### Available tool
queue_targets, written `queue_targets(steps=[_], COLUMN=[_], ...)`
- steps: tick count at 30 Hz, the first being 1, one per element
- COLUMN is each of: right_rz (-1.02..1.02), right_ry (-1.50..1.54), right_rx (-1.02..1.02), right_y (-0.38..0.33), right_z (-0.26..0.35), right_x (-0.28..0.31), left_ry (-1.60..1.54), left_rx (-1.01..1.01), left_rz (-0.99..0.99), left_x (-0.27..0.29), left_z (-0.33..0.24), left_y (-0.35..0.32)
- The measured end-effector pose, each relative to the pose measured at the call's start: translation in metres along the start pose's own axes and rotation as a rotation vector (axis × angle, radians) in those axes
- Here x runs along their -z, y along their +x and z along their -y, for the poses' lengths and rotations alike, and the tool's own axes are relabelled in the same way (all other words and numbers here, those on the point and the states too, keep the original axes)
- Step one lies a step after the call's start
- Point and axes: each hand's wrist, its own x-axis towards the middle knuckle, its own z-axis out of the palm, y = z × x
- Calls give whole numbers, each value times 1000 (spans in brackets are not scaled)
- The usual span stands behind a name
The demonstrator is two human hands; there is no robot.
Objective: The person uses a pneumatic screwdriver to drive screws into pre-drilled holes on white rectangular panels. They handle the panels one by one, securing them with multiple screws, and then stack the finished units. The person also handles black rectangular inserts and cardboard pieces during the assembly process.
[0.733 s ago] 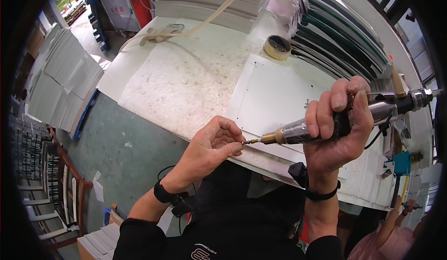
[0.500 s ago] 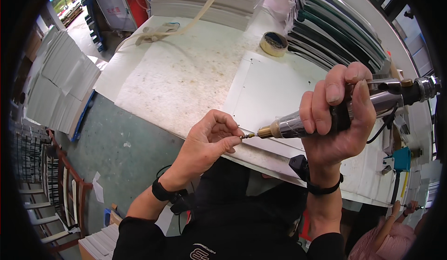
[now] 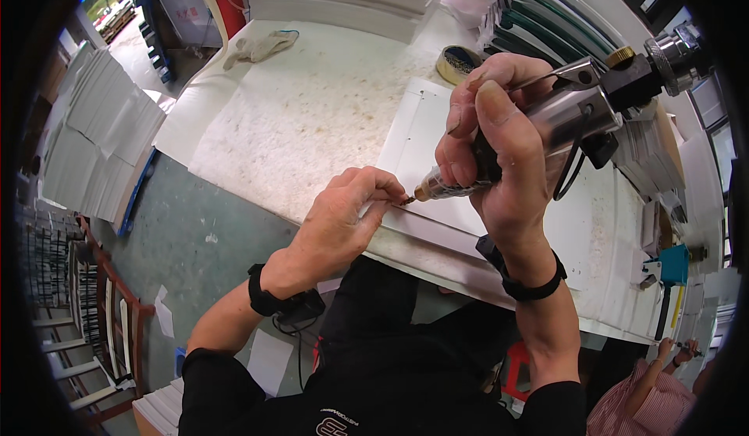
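At the far left, stacks of white flat panels (image 3: 94, 147) stand on the grey-green floor (image 3: 195, 225) beside the white speckled bench (image 3: 304, 116). Toward the bench's far edge lies a crumpled pale work glove (image 3: 261, 44). Nearer the person, the left hand (image 3: 339, 221) rests at the bench's front edge, its fingers (image 3: 382, 194) pinched together on a small screw-like piece (image 3: 405, 200), too small to make out clearly, held against the brass-coloured tip of the tool. A black band sits on that wrist. Just right of it lies a white flat sheet-metal panel (image 3: 437, 124) on the bench, with a roll of tan tape (image 3: 456, 63) beyond it. The right hand (image 3: 499, 155) hovers over the panel, fingers (image 3: 499, 120) clamped around a silver cylindrical pneumatic screwdriver (image 3: 577, 108) that slants down leftward to the pinched piece. Behind it, a row of dark green and white panels (image 3: 562, 26) leans on edge. At the lower right corner another person's hand (image 3: 672, 350) shows.
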Motion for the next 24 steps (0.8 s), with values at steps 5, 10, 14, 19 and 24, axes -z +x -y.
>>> queue_targets(steps=[5,10,14,19,24], right_rz=[-25,23,68,129,98], right_ry=[-1,0,-14,-10,7], right_rx=[-4,-9,22,16,44], right_y=[0,0,4,9,4], right_z=[-5,-9,-13,-14,-19], right_x=[-2,2,0,3,7], left_ry=[10,187,313,383,394], left_rx=[-19,-165,-274,-278,-187], left_rz=[-5,43,111,309,377], left_x=[0,7,18,43,50], left_z=[6,11,15,2,4], left_y=[-2,-4,-5,9,79])
